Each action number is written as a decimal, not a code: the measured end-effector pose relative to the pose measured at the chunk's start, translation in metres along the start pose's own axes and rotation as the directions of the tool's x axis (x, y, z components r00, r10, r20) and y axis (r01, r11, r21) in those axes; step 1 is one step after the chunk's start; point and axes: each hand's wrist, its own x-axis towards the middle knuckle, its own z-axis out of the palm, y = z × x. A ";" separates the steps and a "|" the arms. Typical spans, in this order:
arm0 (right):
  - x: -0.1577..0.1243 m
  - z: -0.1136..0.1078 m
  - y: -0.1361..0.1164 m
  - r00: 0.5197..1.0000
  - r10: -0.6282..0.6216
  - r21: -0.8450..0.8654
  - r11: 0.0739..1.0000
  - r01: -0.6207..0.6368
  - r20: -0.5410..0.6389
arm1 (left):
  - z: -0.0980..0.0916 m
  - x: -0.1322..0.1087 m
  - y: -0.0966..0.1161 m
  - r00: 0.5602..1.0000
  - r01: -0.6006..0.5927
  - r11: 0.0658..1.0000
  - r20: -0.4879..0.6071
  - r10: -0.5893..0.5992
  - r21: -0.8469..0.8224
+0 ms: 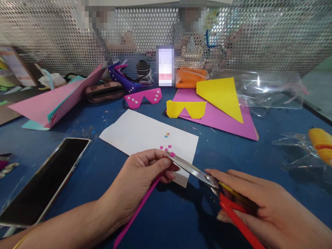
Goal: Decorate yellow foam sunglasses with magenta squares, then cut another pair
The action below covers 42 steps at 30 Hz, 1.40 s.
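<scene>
My left hand (147, 171) pinches a long, narrow magenta paper strip (138, 211), whose tail hangs down toward the lower edge of the view. In my right hand (261, 197) is a pair of scissors (193, 169) with red and yellow handles. The blade tips meet the strip's end at my left fingertips, beside a small magenta piece (172, 154). Beneath them lies a white sheet (145, 129) with several tiny magenta squares (169, 146) and a few blue and orange bits. Pink paper glasses (143, 98) with white squares and plain yellow paper glasses (186, 109) stand behind the sheet.
A black phone (45, 181) lies at left, near folded pink paper (64, 95). Purple paper (220, 125) and yellow paper (220, 93) lie back right. A lit phone (165, 65) leans against the perforated metal screen (140, 20). Clear plastic (272, 88) and a yellow roll (321, 141) are at right.
</scene>
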 end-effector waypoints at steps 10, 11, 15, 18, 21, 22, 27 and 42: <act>-0.001 0.002 0.004 1.000 -0.003 -0.036 0.999 0.002 -0.027 | 0.001 -0.002 0.001 0.999 0.011 0.998 -0.030 -0.009 0.054; -0.001 0.002 0.004 1.000 0.001 -0.040 0.999 -0.002 -0.027 | 0.001 -0.002 0.002 1.000 0.009 0.998 -0.029 -0.007 0.059; -0.001 0.002 0.004 1.000 0.006 -0.046 0.999 -0.007 -0.027 | 0.000 -0.001 0.002 1.000 0.009 0.995 -0.015 -0.007 0.103; -0.001 0.001 0.002 0.999 0.012 -0.046 0.999 -0.014 -0.038 | -0.002 -0.001 0.001 1.000 0.012 0.993 -0.017 -0.010 0.120; 0.000 -0.001 0.000 0.986 0.044 -0.024 0.999 -0.048 -0.163 | -0.003 0.000 0.001 0.999 0.003 0.995 -0.034 0.001 0.104; 0.000 -0.001 0.000 0.972 0.063 -0.001 0.998 -0.065 -0.225 | -0.003 0.000 0.001 0.999 -0.006 0.995 -0.037 0.010 0.099; 0.002 -0.002 -0.003 0.929 0.167 0.137 0.982 -0.128 -0.330 | -0.006 0.001 0.001 0.996 -0.038 0.998 -0.080 0.042 0.054; -0.002 0.002 -0.004 0.977 0.195 0.112 0.976 -0.186 -0.083 | -0.005 0.002 0.000 0.994 -0.033 0.999 -0.108 0.030 -0.030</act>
